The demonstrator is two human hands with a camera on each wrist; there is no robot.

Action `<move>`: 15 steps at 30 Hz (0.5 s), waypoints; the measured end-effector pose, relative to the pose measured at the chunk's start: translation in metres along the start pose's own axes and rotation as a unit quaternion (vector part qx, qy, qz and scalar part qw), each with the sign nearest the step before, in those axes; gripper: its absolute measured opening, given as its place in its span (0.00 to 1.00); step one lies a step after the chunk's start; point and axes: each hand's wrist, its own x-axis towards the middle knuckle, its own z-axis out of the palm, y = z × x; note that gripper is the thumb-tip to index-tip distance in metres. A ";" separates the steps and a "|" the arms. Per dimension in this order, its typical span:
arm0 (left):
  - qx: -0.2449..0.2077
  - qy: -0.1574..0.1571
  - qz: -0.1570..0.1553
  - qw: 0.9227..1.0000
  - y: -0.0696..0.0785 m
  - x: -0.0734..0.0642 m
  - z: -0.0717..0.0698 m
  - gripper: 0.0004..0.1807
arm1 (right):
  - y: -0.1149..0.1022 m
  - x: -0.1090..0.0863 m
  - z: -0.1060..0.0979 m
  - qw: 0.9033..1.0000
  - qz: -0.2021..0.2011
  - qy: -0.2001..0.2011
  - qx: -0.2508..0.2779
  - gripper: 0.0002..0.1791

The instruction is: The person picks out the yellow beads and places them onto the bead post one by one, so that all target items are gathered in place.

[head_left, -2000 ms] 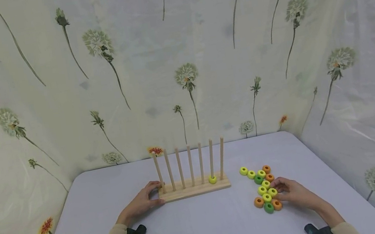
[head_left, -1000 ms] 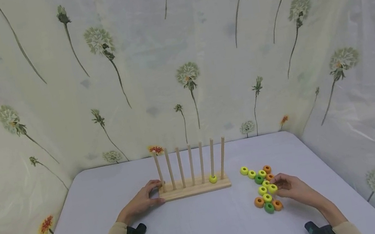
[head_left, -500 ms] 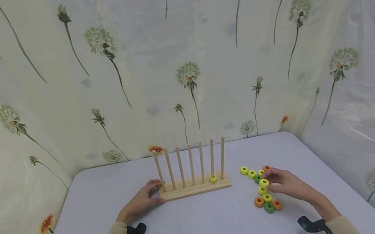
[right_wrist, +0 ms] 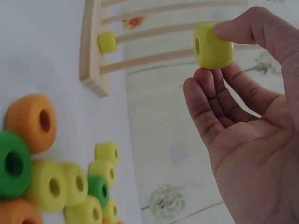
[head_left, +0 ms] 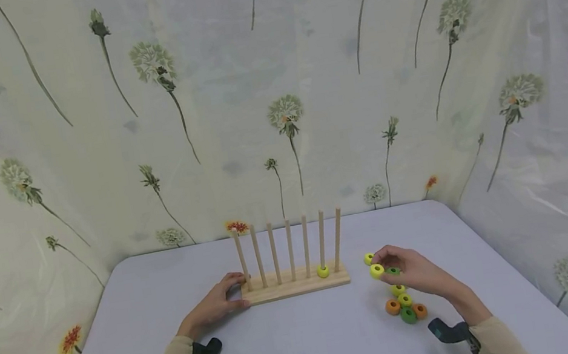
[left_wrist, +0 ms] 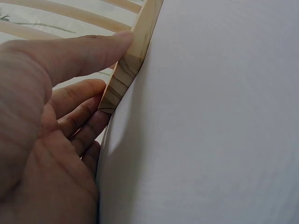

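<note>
My left hand [head_left: 218,302] grips the left end of a wooden peg board [head_left: 296,287], thumb along the front edge and fingers behind. In the left wrist view the thumb [left_wrist: 93,53] lies on the board's end [left_wrist: 122,77]. Several upright pegs stand in a row on it, and one yellow bead [head_left: 322,271] sits low on the second peg from the right. Between thumb and fingers my right hand [head_left: 414,271] pinches another yellow bead [right_wrist: 214,46], raised above the table to the right of the board. Its hole shows in the right wrist view.
Beneath and beside the right hand lie loose beads: yellow [head_left: 404,299], orange [head_left: 393,307] and green [head_left: 408,314]. Part of this group is hidden by the hand in the head view. A flower-printed curtain [head_left: 231,117] hangs behind the white table [head_left: 298,346].
My right hand has picked a yellow bead out of the loose group and carried it up and left, toward the peg board. The left hand has kept its hold on the board.
</note>
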 end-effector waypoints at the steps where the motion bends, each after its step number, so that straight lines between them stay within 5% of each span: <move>1: -0.002 0.000 -0.002 1.000 0.001 0.000 0.000 0.36 | -0.002 0.003 0.001 1.000 -0.003 0.000 -0.001 0.17; 15: 0.004 0.000 0.008 1.000 0.003 -0.002 -0.001 0.36 | -0.050 0.035 0.019 0.997 -0.071 0.042 0.011 0.16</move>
